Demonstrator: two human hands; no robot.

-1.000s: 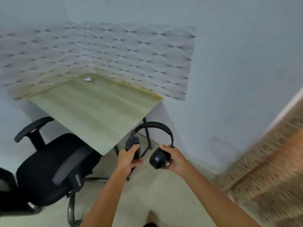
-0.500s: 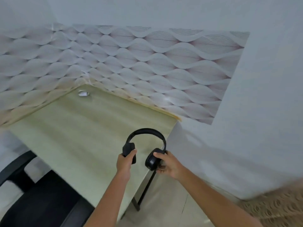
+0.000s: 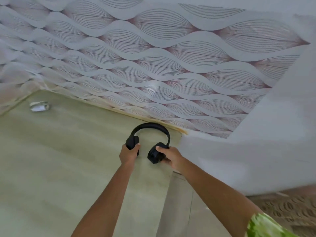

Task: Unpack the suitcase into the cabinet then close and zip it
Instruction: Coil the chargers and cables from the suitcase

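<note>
1. Nearest you, a green patterned sleeve [image 3: 266, 226] shows at the lower right edge, with both of your bare forearms reaching forward over the pale wooden desk [image 3: 51, 168].

2. Your left hand [image 3: 128, 153] has its fingers curled round the left ear cup of the black headphones [image 3: 150, 141], thumb on the near face. Your right hand [image 3: 168, 155] grips the right ear cup the same way, thumb laid on top and fingers wrapped under it. Neither hand is slack; both are closed on the cups.

3. The headphones are over the far right corner of the desk, headband arching away from you toward the wall. Whether the cups rest on the surface or hang just above it cannot be told from this view.

4. As a judgement: you are partway through unpacking, carrying one item out of the suitcase. Neither suitcase nor cabinet is in view, so how much remains is unknown. If the desk is only a stop, the next move calls for turning toward the cabinet with both grips kept; if you set the headphones down, lower them level so neither cup overhangs the right edge, then let go with both hands together.

5. Farther off, a small crumpled white object [image 3: 39, 106] lies near the desk's back left, well apart from your hands.

6. Beyond is the wave-patterned wall panel [image 3: 153, 65], with plain wall to its right.
</note>
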